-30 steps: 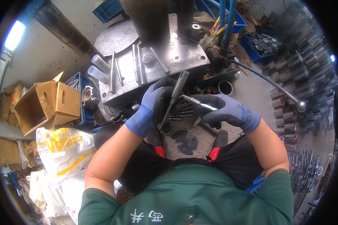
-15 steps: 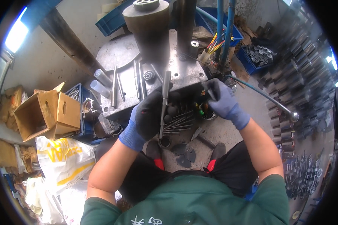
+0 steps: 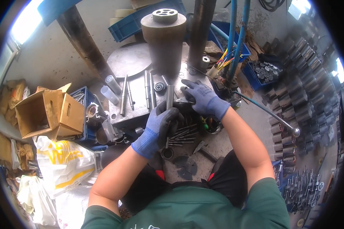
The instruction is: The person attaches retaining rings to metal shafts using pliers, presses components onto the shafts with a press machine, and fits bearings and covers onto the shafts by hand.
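My gloved left hand [image 3: 162,126] is wrapped around a grey metal shaft [image 3: 170,97], which stands nearly upright with its thicker end on top. Just right of the shaft's upper part is my gloved right hand [image 3: 207,98], over the front edge of the metal bench [image 3: 135,113]. Its dark fingertips point left, one stretched out above the others. A small pale piece shows by its lower fingers, too small to name. On the bench lie several metal shafts [image 3: 147,89] and a round ring-like part [image 3: 159,86], left of the held shaft.
A thick metal cylinder [image 3: 166,57] stands behind my hands. Cardboard box [image 3: 70,114] and white plastic bag [image 3: 65,164] are at left. A lever with a ball end [image 3: 295,132] juts out at right. A hammer [image 3: 206,152] and several rods [image 3: 183,135] lie below the bench.
My right hand has moved left and in toward the shaft. My left hand has its fingers further round the shaft, which sits lower. The whole view has shifted slightly downward.
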`<state>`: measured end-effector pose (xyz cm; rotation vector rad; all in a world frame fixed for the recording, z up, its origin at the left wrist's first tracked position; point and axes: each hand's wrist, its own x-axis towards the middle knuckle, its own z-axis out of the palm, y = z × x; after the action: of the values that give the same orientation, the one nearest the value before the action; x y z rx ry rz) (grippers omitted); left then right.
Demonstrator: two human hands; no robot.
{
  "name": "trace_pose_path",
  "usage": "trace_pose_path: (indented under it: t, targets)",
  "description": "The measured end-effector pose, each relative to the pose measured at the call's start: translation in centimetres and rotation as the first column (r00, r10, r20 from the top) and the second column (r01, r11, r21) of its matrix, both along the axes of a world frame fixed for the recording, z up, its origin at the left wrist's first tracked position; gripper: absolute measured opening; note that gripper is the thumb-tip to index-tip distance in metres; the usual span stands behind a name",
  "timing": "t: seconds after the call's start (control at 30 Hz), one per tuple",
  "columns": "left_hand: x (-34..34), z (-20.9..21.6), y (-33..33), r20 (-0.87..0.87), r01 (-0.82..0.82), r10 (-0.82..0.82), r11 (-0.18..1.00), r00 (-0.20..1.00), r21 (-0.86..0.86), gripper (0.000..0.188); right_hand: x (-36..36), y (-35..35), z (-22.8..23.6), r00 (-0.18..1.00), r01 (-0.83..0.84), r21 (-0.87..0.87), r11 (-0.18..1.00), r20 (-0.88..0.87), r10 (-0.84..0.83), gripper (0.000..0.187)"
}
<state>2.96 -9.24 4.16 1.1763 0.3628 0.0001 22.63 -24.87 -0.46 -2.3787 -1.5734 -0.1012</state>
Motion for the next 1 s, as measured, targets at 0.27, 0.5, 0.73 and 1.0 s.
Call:
trace_pose_path:
  t: [0.27,0.5,0.73,1.0]
  targets:
    - [0.3,-0.3,0.3,0.049,-0.099,0.103,0.992,0.994,-0.076,0.028,1.3,2.0,2.1,0.954,0.129,-0.106,0.986,-0.260,-0.153,0.037]
    - [0.3,-1.2,1.0,0.023,-0.097,0.108,0.954,0.994,-0.285,0.052,1.2,-0.8,-0.7,0.983,0.164,0.147,0.975,-0.106,-0.149,0.038]
    - [1.4,-4.0,2.1,0.190,0.126,-0.001,0.750,0.982,-0.649,0.042,1.9,2.3,-0.2,0.983,0.102,0.072,0.992,-0.162,-0.089,0.039]
    - [0.8,-4.0,2.3,0.015,0.005,0.003,0.854,1.000,-0.519,0.037,0.9,0.6,-0.1,0.972,0.150,-0.014,0.989,-0.183,-0.150,0.033]
